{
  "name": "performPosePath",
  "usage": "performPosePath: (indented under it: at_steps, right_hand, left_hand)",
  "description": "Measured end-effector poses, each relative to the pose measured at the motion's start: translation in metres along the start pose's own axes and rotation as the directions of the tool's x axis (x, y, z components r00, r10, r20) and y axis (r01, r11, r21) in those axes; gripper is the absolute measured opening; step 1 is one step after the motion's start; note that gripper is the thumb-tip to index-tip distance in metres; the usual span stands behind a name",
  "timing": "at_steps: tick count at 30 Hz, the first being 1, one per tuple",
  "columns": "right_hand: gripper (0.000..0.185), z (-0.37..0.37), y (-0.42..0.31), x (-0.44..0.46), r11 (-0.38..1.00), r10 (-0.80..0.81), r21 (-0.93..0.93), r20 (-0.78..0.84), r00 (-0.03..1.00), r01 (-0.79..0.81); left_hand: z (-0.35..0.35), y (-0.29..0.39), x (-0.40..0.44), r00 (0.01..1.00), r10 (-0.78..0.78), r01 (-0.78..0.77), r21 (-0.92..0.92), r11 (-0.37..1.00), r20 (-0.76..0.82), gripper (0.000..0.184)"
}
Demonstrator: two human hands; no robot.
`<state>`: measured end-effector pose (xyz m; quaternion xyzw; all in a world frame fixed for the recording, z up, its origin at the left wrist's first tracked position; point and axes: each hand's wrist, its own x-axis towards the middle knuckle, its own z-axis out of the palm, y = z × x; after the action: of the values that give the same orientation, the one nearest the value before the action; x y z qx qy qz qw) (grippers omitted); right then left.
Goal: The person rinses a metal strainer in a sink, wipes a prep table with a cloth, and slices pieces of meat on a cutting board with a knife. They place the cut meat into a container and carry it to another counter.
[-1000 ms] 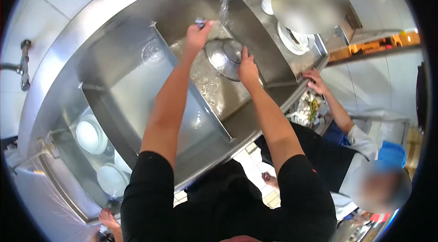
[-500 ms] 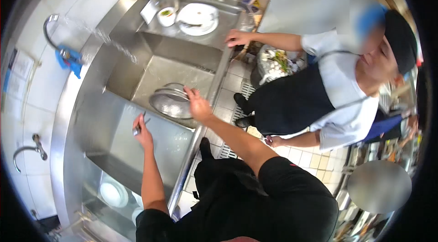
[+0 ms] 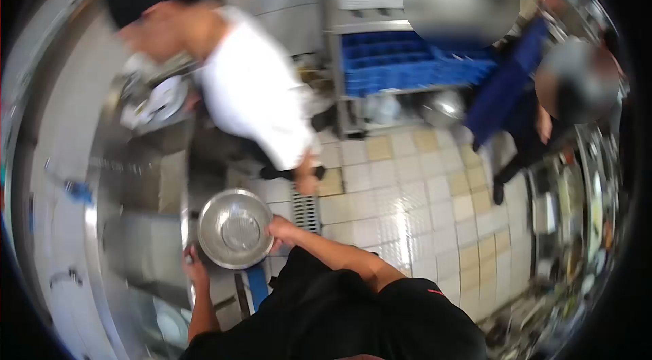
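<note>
A round metal colander hangs tilted over the sink's front edge, its perforated inside facing up. My right hand is closed on its right rim. Left of the colander, beside the steel sink rim, my left hand has its fingers curled round a small metallic object. Blur hides what kind of object that is. A gap shows between the left hand and the colander.
A co-worker in a white shirt leans over the sink's far end, near stacked plates. White bowls sit in the near basin. Blue racks fill a shelf, and another person in a blue apron stands right. A floor grate lies ahead.
My right hand has lifted the colander out of the basin and over the front edge. My left hand has moved to the sink rim. The view has swung right, and the co-worker now leans towards the sink.
</note>
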<state>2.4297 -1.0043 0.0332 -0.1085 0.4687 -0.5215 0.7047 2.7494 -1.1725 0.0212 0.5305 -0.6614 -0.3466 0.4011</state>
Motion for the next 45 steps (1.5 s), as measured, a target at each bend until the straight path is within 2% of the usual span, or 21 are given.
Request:
performPosePath:
  at_steps: [2,8,9,10,12,14,17,20,21,24,27,28,30,31,33,35,38,40,42,44,45]
  right_hand:
    - [0.051,-0.068,0.023,-0.055,1.000,-0.008,0.010,-0.220,0.975,0.011]
    - [0.055,-0.265,0.103,-0.179,0.945,-0.028,0.248,-0.587,0.809,0.212]
    - [0.053,-0.300,0.112,-0.206,0.936,-0.044,0.232,-0.673,0.738,0.267]
    - [0.052,-0.347,0.136,-0.217,0.955,-0.297,-0.230,-0.775,0.558,0.188]
    - [0.054,-0.398,0.128,-0.270,0.955,-0.278,-0.189,-0.844,0.459,0.231]
    - [0.057,-0.424,0.083,-0.333,0.887,-0.088,0.147,-0.877,0.472,0.438]
    - [0.053,-0.473,0.021,-0.399,0.820,-0.052,0.137,-0.949,0.311,0.556]
    - [0.051,-0.552,-0.015,-0.454,0.765,-0.031,0.112,-0.977,0.210,0.634]
    - [0.050,-0.582,-0.022,-0.471,0.739,-0.034,0.109,-0.980,0.197,0.665]
    - [0.042,-0.651,-0.032,-0.520,0.724,0.012,0.085,-0.994,0.111,0.684]
    - [0.034,-0.740,-0.043,-0.559,0.714,-0.033,0.059,-0.992,0.118,0.697]
    - [0.030,-0.765,-0.054,-0.575,0.732,-0.039,0.081,-0.986,0.160,0.676]
    - [0.028,-0.814,-0.059,-0.598,0.713,-0.085,0.083,-0.975,0.203,0.696]
    - [0.028,-0.836,-0.062,-0.608,0.690,-0.101,0.085,-0.972,0.212,0.718]
    - [0.028,-0.863,-0.090,-0.646,0.694,-0.097,0.143,-0.953,0.288,0.706]
    - [0.025,-0.899,-0.111,-0.667,0.687,-0.058,0.199,-0.944,0.325,0.699]
    - [0.021,-0.971,-0.120,-0.699,0.744,-0.043,0.171,-0.953,0.301,0.646]
    - [0.025,-1.008,-0.133,-0.727,0.739,-0.068,0.120,-0.966,0.250,0.663]
    - [0.029,-1.042,-0.159,-0.755,0.722,-0.080,0.078,-0.978,0.194,0.687]
    - [0.035,-1.061,-0.177,-0.789,0.719,-0.052,0.066,-0.988,0.148,0.692]
    - [0.038,-1.069,-0.183,-0.810,0.720,-0.033,0.061,-0.992,0.121,0.691]
  left_hand:
    - [0.031,0.041,-0.045,0.978,-0.002,-0.043,0.211,0.977,0.209,0.030]
    - [0.214,0.079,-0.165,0.770,-0.144,0.045,0.172,0.984,0.621,0.024]
    - [0.265,0.072,-0.182,0.757,-0.021,-0.088,0.135,0.987,0.653,0.023]
    - [0.320,0.113,-0.204,0.721,0.143,-0.146,-0.053,0.988,0.678,0.017]
    - [0.424,0.202,-0.248,0.628,0.389,-0.222,-0.324,0.920,0.674,0.007]
    - [0.513,0.304,-0.287,0.411,0.640,-0.340,-0.542,0.768,0.649,0.009]
    - [0.637,0.401,-0.356,0.037,0.836,-0.383,-0.764,0.518,0.548,0.016]
    - [0.739,0.442,-0.426,-0.507,0.699,-0.390,-0.857,0.336,0.505,0.023]
    - [0.784,0.426,-0.453,-0.677,0.521,-0.460,-0.851,0.252,0.520,0.042]
    - [0.823,0.507,-0.491,-0.670,0.424,-0.564,-0.789,0.243,0.610,0.078]
    - [0.879,0.563,-0.509,-0.332,0.459,-0.618,-0.557,0.554,0.824,0.087]
    - [0.912,0.553,-0.520,-0.104,0.525,-0.623,-0.467,0.627,0.844,0.090]
    - [0.981,0.502,-0.547,-0.057,0.379,-0.222,-0.381,0.897,0.924,0.080]
    - [1.006,0.498,-0.552,-0.072,0.308,-0.004,-0.309,0.951,0.949,0.076]
    - [1.014,0.542,-0.574,-0.155,-0.170,-0.027,0.168,0.985,0.973,0.061]
    - [1.041,0.563,-0.600,-0.294,-0.285,0.304,0.372,0.877,0.912,0.049]
    - [1.099,0.597,-0.632,-0.411,-0.368,0.343,0.515,0.785,0.834,0.046]
    - [1.144,0.603,-0.655,-0.464,0.033,0.303,0.124,0.945,0.885,0.044]
    - [1.195,0.634,-0.682,-0.449,-0.225,0.385,0.414,0.825,0.865,0.040]
    - [1.279,0.608,-0.711,-0.458,-0.017,0.240,0.142,0.960,0.889,0.039]
    - [1.294,0.642,-0.727,-0.450,-0.147,0.295,0.301,0.907,0.881,0.038]
